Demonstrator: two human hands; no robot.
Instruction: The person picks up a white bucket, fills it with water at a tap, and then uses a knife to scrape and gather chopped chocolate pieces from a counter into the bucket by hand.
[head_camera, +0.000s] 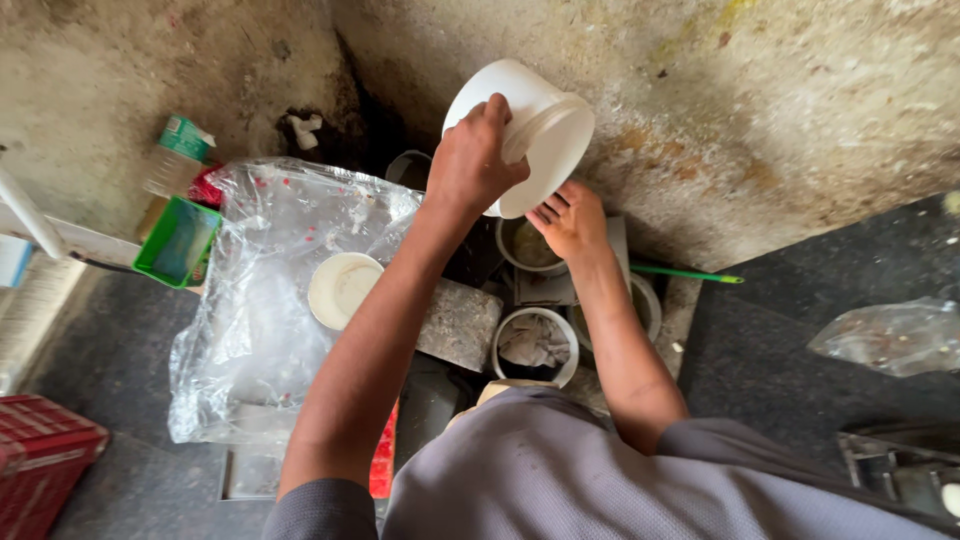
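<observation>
I see my left hand (472, 160) gripping the white plastic tub (530, 125), tipped mouth-down toward my open right hand (570, 222), directly beneath its rim, possibly touching, above a small bowl (528, 246).

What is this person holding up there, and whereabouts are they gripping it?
A white plastic tub, tipped on its side. The left hand grips its side wall; the right hand is at its lower rim.

tub (545, 125): white matt plastic; bag (265, 300): clear glossy film; wall (800, 100): rough stained plaster; crate (35, 460): red plastic
</observation>
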